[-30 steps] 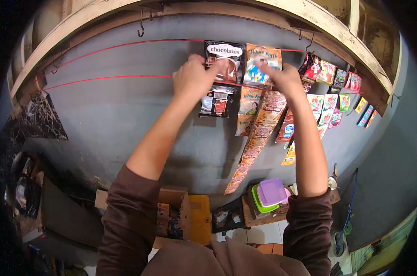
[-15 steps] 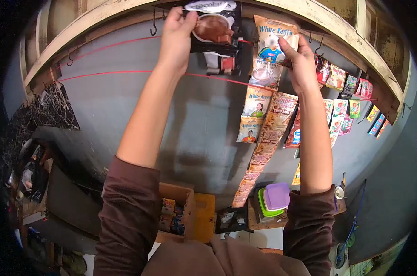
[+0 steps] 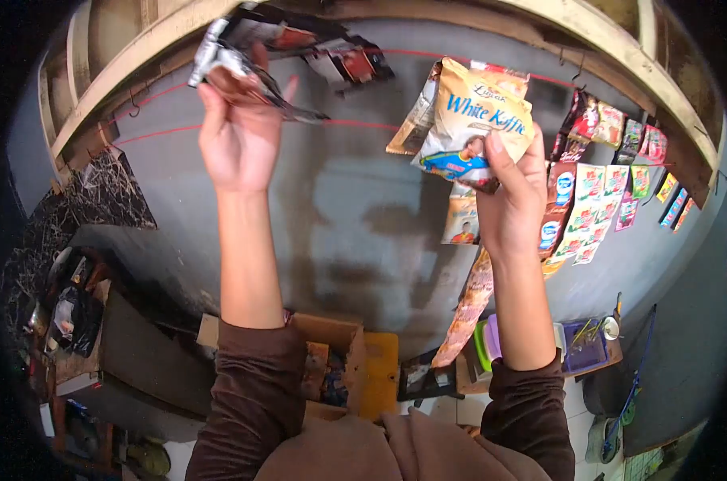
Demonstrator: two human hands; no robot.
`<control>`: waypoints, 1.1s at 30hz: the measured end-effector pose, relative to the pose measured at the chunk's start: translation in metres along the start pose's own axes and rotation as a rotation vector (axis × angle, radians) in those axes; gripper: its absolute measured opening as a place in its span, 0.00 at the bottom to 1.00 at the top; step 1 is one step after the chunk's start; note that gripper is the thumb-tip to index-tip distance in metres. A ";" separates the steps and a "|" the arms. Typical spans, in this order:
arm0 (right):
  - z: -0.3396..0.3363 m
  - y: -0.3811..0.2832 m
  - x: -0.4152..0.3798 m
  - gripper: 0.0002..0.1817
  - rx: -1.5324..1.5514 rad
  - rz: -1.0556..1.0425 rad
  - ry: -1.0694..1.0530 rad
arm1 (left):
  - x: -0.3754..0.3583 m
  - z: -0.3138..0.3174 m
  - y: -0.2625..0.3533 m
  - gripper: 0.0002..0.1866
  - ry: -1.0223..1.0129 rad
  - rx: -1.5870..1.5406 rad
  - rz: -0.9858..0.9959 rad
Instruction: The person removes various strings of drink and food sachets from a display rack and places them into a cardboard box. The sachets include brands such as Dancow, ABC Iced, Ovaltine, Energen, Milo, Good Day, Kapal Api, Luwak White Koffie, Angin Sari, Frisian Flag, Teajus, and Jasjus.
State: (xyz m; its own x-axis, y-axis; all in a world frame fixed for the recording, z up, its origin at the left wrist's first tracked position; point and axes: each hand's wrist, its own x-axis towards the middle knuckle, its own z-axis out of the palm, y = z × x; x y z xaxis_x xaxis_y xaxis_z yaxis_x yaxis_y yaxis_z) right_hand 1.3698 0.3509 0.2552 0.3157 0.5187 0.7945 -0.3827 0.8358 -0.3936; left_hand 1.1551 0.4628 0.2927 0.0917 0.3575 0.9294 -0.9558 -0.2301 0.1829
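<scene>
High on the left, my left hand (image 3: 243, 148) grips a strip of black chocolate drink sachets (image 3: 235, 76), which is folded and blurred by motion. More of the strip stretches to the right, near a red string (image 3: 428, 54). My right hand (image 3: 512, 192) is closed on a bunch of cream White Koffie coffee sachets (image 3: 468, 112), thumb across the front and the other fingers partly hidden behind. Just below that bunch hangs another coffee sachet (image 3: 462, 221), beside a long strip of brown sachets (image 3: 468, 309) partly covered by my right forearm.
Colourful sachets (image 3: 592, 204) hang along the grey wall (image 3: 363, 240) at the right. A wooden beam (image 3: 572, 36) with hooks arches overhead. Below are a cardboard box (image 3: 354, 361) with packets, a yellow board (image 3: 381, 373), a purple basket (image 3: 584, 346) and a dark cabinet (image 3: 143, 353) at left.
My left hand has moved left and down, and the chocolate sachets have swung and folded with it. My right hand has dropped slightly, and its coffee sachets are now bunched and tilted.
</scene>
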 end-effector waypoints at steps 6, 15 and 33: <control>0.020 0.018 -0.044 0.17 0.001 0.117 -0.016 | -0.005 0.007 0.068 0.14 -0.175 -0.366 -0.087; 0.016 0.075 -0.154 0.34 -0.153 0.482 -0.072 | -0.152 -0.030 0.117 0.25 0.364 0.365 -0.261; -0.054 0.293 -0.360 0.06 -1.262 0.700 -0.149 | -0.405 -0.174 0.032 0.15 0.819 0.708 -1.113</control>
State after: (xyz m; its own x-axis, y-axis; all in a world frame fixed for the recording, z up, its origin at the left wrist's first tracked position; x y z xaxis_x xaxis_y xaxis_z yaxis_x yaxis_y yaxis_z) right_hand 1.1914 0.4186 -0.1710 0.2670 0.9217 0.2813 0.6117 0.0634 -0.7885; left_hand 1.0394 0.4680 -0.1332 0.2430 0.9579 -0.1531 -0.1677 0.1969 0.9660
